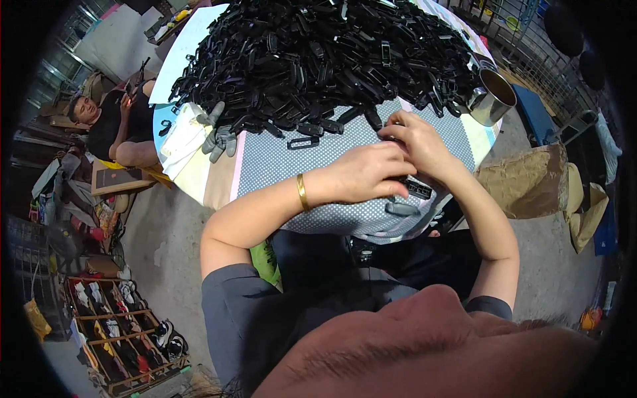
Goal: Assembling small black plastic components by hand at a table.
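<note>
Small black plastic clip (pixel 418 188): we grip it in left hand (pixel 365 174) and right hand (pixel 417 142) at the bench's near edge; large black heap (pixel 318 56) remains unworked.

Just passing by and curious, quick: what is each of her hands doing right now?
Left hand: closed around a small black plastic part, on the table edge.
Right hand: fingers curled, touching that part too; its grip cannot be told.
</note>
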The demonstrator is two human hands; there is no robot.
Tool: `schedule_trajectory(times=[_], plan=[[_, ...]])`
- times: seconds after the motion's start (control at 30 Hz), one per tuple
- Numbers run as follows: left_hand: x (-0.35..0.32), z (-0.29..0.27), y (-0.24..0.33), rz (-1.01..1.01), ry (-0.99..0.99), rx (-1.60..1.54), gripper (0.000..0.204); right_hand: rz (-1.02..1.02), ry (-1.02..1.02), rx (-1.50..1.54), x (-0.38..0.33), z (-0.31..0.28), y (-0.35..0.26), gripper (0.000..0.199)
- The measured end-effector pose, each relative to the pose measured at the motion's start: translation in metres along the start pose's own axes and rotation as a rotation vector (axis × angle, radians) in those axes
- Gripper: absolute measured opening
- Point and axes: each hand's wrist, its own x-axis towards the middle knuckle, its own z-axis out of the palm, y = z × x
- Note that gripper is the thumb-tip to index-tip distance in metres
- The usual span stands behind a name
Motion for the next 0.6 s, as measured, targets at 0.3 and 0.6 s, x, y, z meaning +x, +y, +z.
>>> schedule_trajectory(times=[0.3,0.6], plan=[[-0.002,-0.007,-0.062,-0.205,0.070,0.444,0.021,0.080,-0.005,-0.021,-0.020,-0.021,-0.009,0.019],[0.010,-0.004,-0.031,-0.664,0.200,-0.348,0.022,0.075,0.053,-0.172,-0.037,-0.025,0.001,0.020]])
